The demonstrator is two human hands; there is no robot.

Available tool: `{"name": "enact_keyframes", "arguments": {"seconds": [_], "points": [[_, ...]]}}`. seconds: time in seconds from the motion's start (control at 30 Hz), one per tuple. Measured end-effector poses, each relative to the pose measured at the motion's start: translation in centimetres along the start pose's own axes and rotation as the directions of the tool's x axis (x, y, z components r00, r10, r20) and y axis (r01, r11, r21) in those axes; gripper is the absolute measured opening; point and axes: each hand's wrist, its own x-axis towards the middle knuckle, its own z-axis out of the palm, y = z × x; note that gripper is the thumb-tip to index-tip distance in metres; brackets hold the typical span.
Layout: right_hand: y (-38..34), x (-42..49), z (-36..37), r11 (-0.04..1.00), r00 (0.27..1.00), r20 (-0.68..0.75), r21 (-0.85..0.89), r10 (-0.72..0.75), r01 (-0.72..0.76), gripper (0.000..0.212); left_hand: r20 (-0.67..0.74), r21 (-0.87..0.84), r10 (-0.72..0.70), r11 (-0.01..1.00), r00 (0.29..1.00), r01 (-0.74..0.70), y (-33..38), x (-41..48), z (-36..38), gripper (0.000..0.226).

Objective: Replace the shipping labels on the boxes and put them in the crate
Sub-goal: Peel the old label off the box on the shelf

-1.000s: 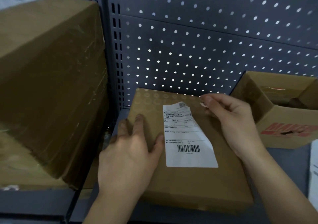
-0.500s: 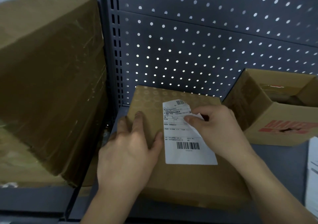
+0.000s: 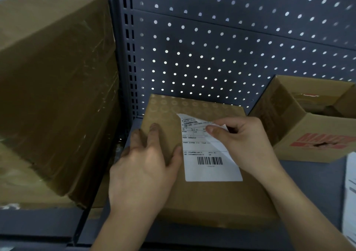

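While its lower half with the barcode lies flat against the cardboard, the white shipping label [image 3: 210,166] is lifted at its upper right corner, which curls over toward the middle of the sheet. That loose corner is pinched between the thumb and forefinger of the right hand [image 3: 248,142], with the other fingers curled loosely behind. The label sits on the top face of a flat brown box [image 3: 202,202], which lies on a grey metal shelf [image 3: 308,183] close to the person. The left hand [image 3: 146,164] rests palm down on the box just left of the label, its fingers straight and a little spread, the thumb just beside the label's left edge. Behind the box rises a grey perforated back panel [image 3: 212,48]. To the left, in the neighbouring shelf bay, stands a large brown carton [image 3: 54,86] wrapped in clear tape. To the right, an open carton [image 3: 300,127] with red printing on its front sits on the same shelf, and a white printed sheet [image 3: 350,193] shows at the right edge of the view.
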Motion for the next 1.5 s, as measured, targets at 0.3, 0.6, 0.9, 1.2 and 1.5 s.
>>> {"name": "enact_keyframes", "arguments": {"seconds": [0.3,0.6,0.9,1.2,1.5], "points": [[0.4,0.0,0.1,0.996,0.996,-0.063,0.060,-0.063,0.066,0.025,0.009,-0.012,-0.010,1.000,1.000,0.010,-0.1,0.0,0.0,0.076],[0.7,-0.2,-0.1,0.985,0.989,-0.098,0.117,-0.115,0.126,0.031,0.004,-0.028,-0.004,1.000,1.000,0.005,-0.1,0.1,0.1,0.075],[1.4,-0.2,-0.3,0.971,0.980,-0.171,0.193,-0.105,0.138,0.015,-0.004,-0.034,0.007,0.999,1.000,-0.007,-0.2,0.0,0.0,0.075],[1.6,-0.4,-0.2,0.953,0.971,-0.230,0.276,-0.063,0.127,0.006,0.002,-0.035,-0.003,0.999,1.000,0.003,-0.2,0.0,-0.1,0.074],[0.2,-0.1,-2.8,0.951,0.857,-0.488,0.152,-0.165,0.270,0.019,0.048,-0.055,0.012,0.998,0.999,-0.009,0.1,0.0,-0.5,0.073]]}}
